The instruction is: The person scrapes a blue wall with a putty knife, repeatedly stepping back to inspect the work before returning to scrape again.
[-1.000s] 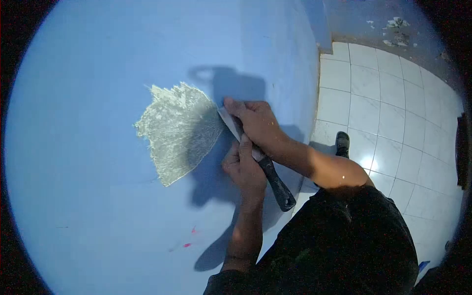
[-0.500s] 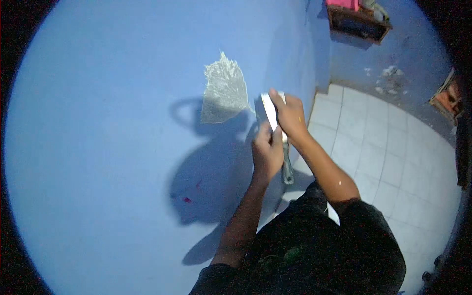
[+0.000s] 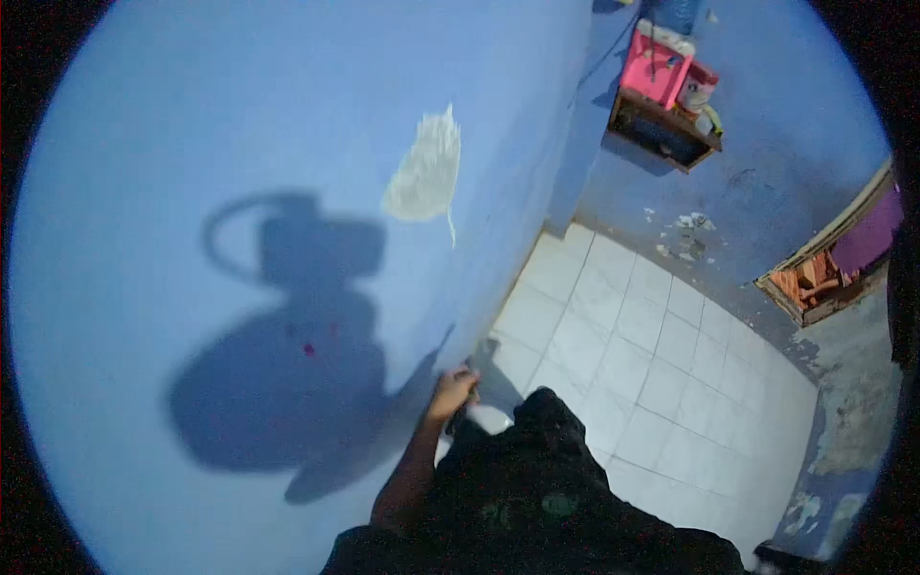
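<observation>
My left hand (image 3: 452, 391) is low beside the blue wall (image 3: 192, 115), its fingers curled around something I cannot make out. Just below the fingers, a rounded white shape (image 3: 490, 419) shows against my dark shirt (image 3: 537, 489). My right hand is out of sight. Higher up on the wall is a pale grey-white patch of filler (image 3: 425, 172), with a ragged, streaky top edge and a thin tail running down at its lower right.
White floor tiles (image 3: 623, 335) lie to the right. A wooden shelf (image 3: 661, 134) on the far wall holds a pink basket (image 3: 656, 67) and other items. A framed opening with purple cloth (image 3: 867, 235) is at the right. My shadow (image 3: 287, 383) falls across the wall.
Both hands were raised together near the patch, with a flat white-edged blade and a dark-handled tool. My left hand has dropped, my right has left view, and the view has turned right.
</observation>
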A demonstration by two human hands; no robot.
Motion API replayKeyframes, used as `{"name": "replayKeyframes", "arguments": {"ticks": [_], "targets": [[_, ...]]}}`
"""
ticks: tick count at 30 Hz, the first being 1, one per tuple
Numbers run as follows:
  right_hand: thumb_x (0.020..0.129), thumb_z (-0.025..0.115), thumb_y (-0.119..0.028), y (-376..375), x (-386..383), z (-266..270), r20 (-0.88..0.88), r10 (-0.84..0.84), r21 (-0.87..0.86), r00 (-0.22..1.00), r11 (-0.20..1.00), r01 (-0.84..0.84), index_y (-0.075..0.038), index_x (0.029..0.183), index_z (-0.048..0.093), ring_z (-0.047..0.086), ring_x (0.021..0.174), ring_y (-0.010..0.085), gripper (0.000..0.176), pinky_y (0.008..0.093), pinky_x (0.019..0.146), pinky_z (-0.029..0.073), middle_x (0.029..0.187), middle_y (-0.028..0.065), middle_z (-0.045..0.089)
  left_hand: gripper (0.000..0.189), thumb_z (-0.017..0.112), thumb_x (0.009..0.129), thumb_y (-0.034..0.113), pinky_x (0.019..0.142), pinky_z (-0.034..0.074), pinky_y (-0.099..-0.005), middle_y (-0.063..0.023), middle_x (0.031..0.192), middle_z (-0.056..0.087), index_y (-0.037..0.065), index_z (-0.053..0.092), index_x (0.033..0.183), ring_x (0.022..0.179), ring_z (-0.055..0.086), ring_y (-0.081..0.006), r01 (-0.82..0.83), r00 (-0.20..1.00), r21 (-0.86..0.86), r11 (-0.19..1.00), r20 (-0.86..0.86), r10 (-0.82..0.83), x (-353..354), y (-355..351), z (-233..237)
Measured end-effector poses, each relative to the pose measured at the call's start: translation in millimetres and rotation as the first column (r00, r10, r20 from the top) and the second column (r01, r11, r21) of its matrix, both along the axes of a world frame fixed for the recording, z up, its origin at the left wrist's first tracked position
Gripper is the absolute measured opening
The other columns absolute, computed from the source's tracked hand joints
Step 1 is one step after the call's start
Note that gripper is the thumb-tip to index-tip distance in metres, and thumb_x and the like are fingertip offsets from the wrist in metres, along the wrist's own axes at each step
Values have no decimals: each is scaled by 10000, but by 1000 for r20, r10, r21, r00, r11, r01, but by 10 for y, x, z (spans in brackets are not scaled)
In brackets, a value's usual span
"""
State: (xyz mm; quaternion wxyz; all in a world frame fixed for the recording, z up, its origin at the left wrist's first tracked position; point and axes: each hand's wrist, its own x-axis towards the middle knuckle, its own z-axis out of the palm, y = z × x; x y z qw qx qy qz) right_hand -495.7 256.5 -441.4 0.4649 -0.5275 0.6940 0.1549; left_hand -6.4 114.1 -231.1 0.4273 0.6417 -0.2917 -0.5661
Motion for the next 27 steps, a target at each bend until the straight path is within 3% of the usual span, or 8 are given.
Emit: {"name": "replayKeyframes", "arguments": {"ticks": [11,17,20,21,22,23,25,27], "targets": [[838,482,-260,-2908,376,694,423,86,-369,902,926,84,-52,894,576,544,716,140,236,250,618,437,820,76,597,248,526,821,245,518,436,-303,-68,627,570,9,556,752,530,556,-155,-315,948,141,939,101,303,-776,171,354],[854,470,-298,-3592,305,3114,843,-462,448,-275,886,-117,-11,1126,405,554,706,172,401,263,650,440,865,133,594,207,519,827,229,534,478,-317,-74,688,573,24,545,834,540,574,-186,-507,859,184,842,27,512,-1609,17,330],[861,442,-308,-3833,25,2632,906,-78,142,415,982,-124,-36,1130,398,560,796,247,384,322,686,457,888,122,591,223,545,827,225,569,510,-330,-80,685,570,3,543,842,570,592,-180,-545,830,153,825,-42,556,-1913,-169,501],[811,509,-327,-3720,-43,2441,376,521,-245,766,854,-460,-37,1098,457,556,873,259,411,341,755,443,925,129,595,223,545,827,225,569,510,-330,-80,685,570,3,543,842,570,592,-180,-565,816,150,811,-40,576,-1961,-205,460],[761,577,-346,-3511,-163,2214,-443,715,-262,541,474,-841,-37,1066,516,553,950,270,439,360,823,429,962,136,600,221,555,822,211,560,506,-325,-78,687,570,-7,542,852,566,588,-176,-565,821,137,814,-7,571,-1980,-228,379],[728,608,-398,-3444,-405,1874,-546,802,-93,240,227,-969,-60,1046,547,523,1013,293,469,390,856,409,983,167,589,221,565,817,197,550,502,-321,-77,689,570,-18,541,863,562,584,-171,-569,821,131,812,32,570,-1955,-259,352],[760,597,-414,-3374,-364,1836,299,636,-107,711,763,-638,-75,1109,522,575,891,284,493,391,767,457,993,170,588,263,570,788,212,512,460,-293,-136,604,591,-51,562,774,524,599,-185,-552,773,24,834,390,501,-1864,-440,456],[817,557,-292,-3316,-323,1705,601,434,6,671,837,-547,-76,1104,533,582,861,252,360,345,769,457,1001,160,593,271,575,770,246,531,454,-318,-138,598,600,-25,586,781,535,601,-208,-573,733,-17,819,437,522,-1753,-649,550]]}}
